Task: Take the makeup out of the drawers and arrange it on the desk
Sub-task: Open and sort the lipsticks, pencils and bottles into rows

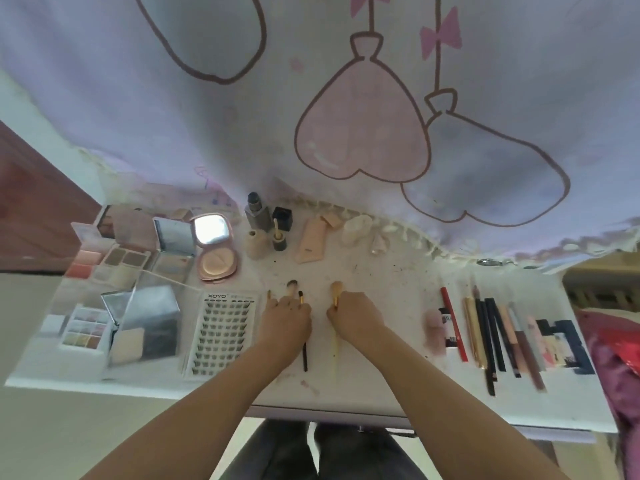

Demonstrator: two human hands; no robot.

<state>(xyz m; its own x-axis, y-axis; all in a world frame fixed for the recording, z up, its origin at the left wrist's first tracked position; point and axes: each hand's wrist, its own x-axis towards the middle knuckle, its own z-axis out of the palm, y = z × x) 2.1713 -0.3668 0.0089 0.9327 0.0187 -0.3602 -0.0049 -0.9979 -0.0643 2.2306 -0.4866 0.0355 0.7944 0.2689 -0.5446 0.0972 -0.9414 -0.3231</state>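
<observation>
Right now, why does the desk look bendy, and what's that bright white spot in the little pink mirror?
In the head view, the wide-angle lens bows the desk edge and stretches the corners; the compact mirror reflects bright light, so it glares white; the clear box at the left looks smeared and soft, while the left hand and right hand holding brushes are fairly sharp.

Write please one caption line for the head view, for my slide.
Both hands, left hand and right hand, hold makeup brushes over the cluttered desk.
</observation>
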